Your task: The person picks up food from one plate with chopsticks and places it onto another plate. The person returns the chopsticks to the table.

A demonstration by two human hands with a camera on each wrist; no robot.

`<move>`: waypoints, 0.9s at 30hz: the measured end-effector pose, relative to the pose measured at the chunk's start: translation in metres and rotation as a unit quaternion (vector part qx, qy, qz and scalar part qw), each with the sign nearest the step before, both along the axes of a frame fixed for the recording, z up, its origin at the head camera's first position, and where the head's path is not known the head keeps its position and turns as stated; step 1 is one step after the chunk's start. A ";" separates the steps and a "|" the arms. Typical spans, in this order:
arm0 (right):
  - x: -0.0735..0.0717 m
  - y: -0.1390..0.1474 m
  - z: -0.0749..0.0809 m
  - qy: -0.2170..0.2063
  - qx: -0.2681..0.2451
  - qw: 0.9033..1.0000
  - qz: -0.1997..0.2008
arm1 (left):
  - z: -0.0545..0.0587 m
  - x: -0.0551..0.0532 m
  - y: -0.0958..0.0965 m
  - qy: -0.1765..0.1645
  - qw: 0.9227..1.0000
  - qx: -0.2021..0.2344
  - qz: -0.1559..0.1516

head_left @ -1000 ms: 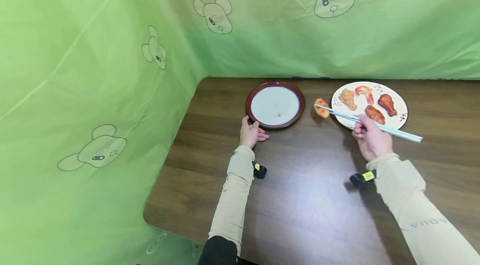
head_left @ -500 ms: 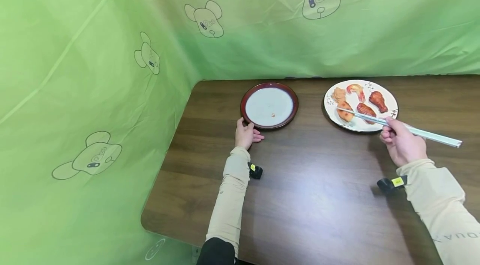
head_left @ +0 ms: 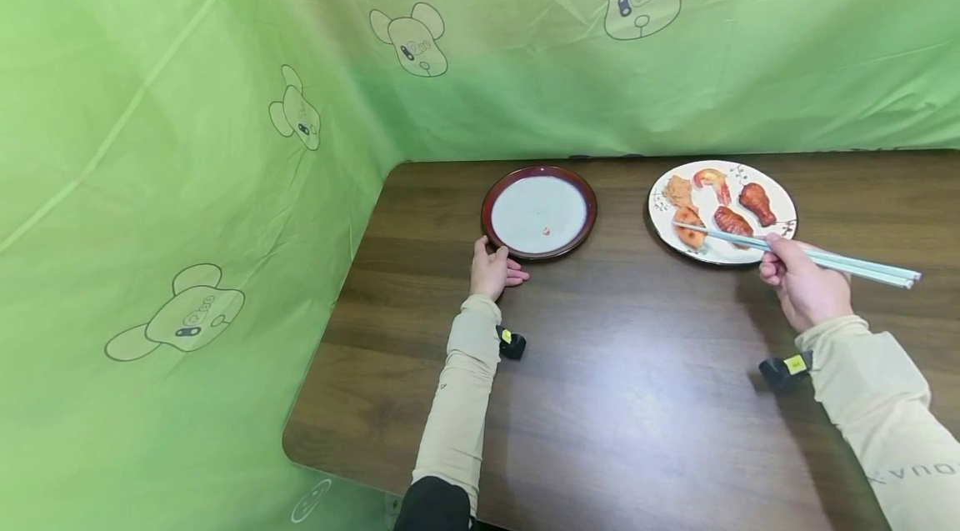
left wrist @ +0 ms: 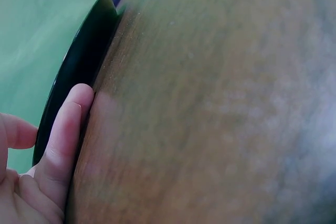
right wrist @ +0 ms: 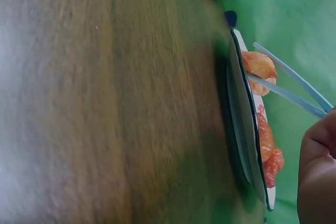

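My right hand (head_left: 813,289) holds a pair of pale blue chopsticks (head_left: 855,264) over the white floral plate (head_left: 783,202). Their tips reach a flat, orange-brown food piece (head_left: 688,228) on that plate's left side; the right wrist view shows the chopsticks (right wrist: 294,98) spread, tips close to browned food (right wrist: 260,66). Beside the piece lie fried chicken (head_left: 678,191), a shrimp (head_left: 712,183), a drumstick (head_left: 756,202) and a wing (head_left: 732,221). My left hand (head_left: 491,271) grips the near-left edge of the red-rimmed plate (head_left: 491,218), one digit at the rim, other fingers (left wrist: 63,135) low against its side.
A small crumb (head_left: 546,231) lies on the red-rimmed plate. Both plates stand near the back of the wooden table (head_left: 615,348), with bare wood between them. Green printed cloth (head_left: 495,56) hangs directly behind the table and along its left side.
My right hand has moved right, carrying the flat food piece from the gap between the plates back onto the white plate. The chopsticks then spread slightly. My left hand stays at its plate.
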State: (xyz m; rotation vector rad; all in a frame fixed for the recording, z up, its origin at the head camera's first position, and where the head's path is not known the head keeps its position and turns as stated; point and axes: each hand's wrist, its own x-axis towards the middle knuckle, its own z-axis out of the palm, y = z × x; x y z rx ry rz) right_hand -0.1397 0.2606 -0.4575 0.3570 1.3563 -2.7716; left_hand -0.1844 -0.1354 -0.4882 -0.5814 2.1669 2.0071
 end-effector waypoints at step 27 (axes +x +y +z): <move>0.013 0.005 0.036 0.023 0.621 0.783 0.012 | 0.000 0.000 -0.001 0.001 1.000 -0.002 0.001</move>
